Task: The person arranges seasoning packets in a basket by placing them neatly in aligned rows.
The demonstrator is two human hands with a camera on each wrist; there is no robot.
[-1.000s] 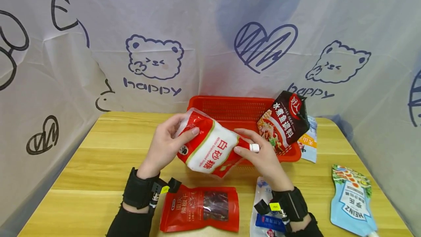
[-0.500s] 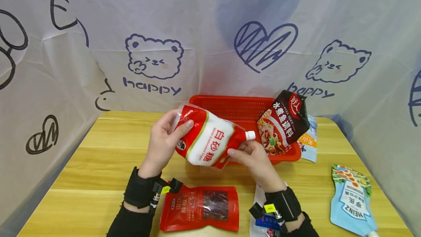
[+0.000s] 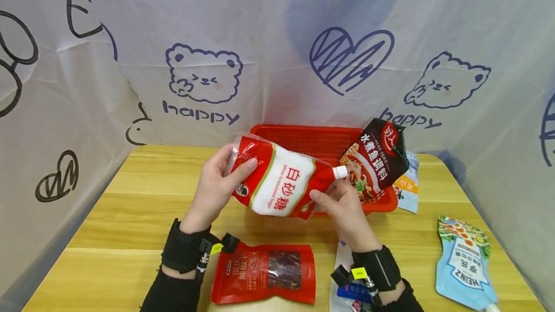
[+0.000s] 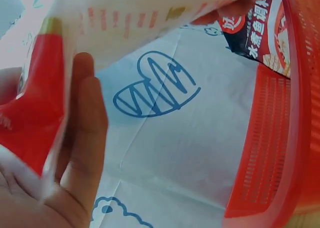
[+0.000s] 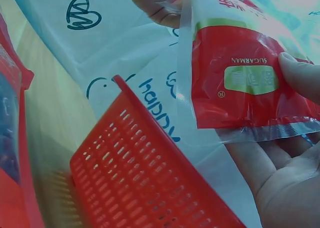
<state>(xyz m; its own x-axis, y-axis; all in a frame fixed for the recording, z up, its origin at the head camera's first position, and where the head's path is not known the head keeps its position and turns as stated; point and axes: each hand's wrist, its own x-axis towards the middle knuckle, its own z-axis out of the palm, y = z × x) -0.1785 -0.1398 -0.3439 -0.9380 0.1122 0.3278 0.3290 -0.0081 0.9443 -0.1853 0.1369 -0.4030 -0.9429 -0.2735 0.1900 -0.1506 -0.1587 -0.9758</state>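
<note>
2 hands, the left hand [image 3: 212,188] and the right hand [image 3: 345,208], grasp 1 sugar pouch [image 3: 283,182] between them, lifted above the bench [image 3: 138,196]. Its long axis goes from left to right, tilted a little, with the white cap [image 3: 340,172] at the right end. The left hand grips the broad end; the right hand pinches the lower edge near the cap. The red basket [image 3: 303,129] lies behind and below; whether the pouch is fully over it, I cannot tell. The right hand is nearer to the black packet [image 3: 382,158], which leans in the basket's right side.
</note>
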